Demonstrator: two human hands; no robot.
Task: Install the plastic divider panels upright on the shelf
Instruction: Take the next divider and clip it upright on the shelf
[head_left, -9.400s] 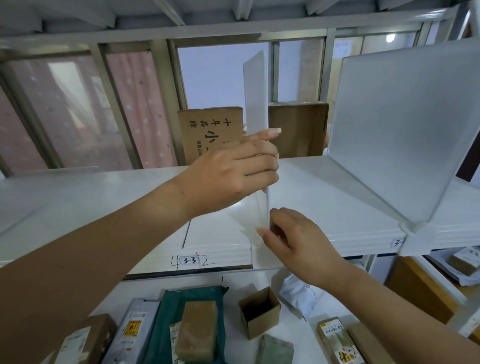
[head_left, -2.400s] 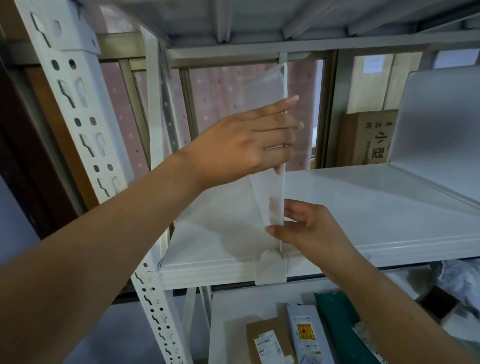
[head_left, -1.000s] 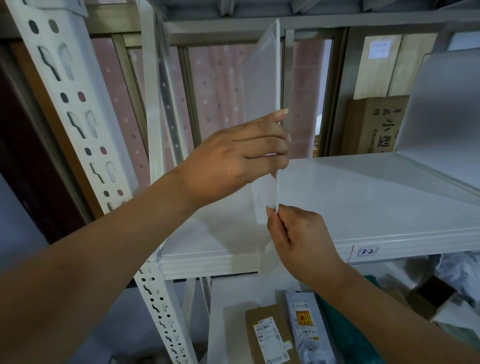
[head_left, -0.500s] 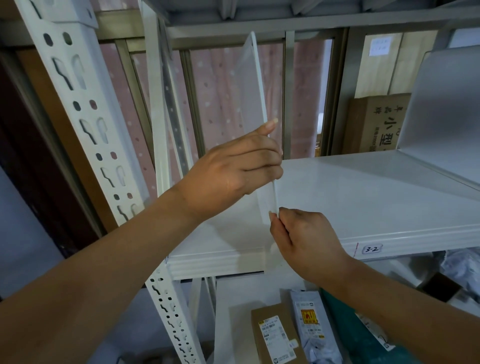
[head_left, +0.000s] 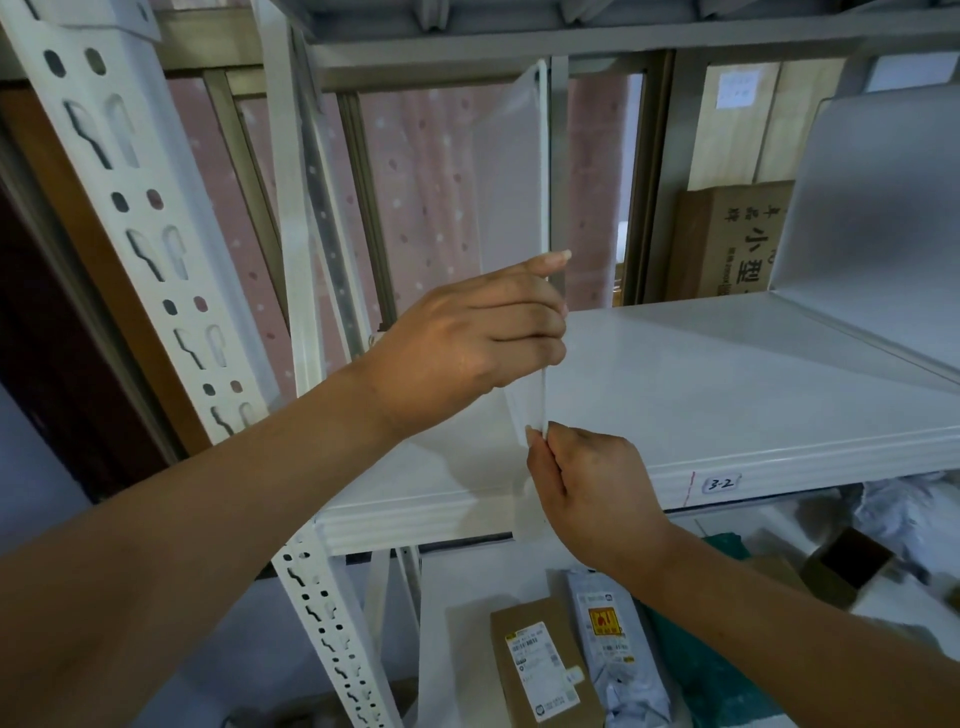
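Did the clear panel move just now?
Yes. The divider panel tipped right at the top, toward the window post behind it, and stands straighter now.

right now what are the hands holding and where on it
Both grip the divider panel by its front edge: the left hand midway up, the right hand pinching it low down, just above the shelf.

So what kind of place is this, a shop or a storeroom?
Most likely a parcel storeroom or small warehouse. The white metal shelf carries a handwritten slot label "3-2", labelled parcels lie on the level below, and a printed cardboard carton stands behind.
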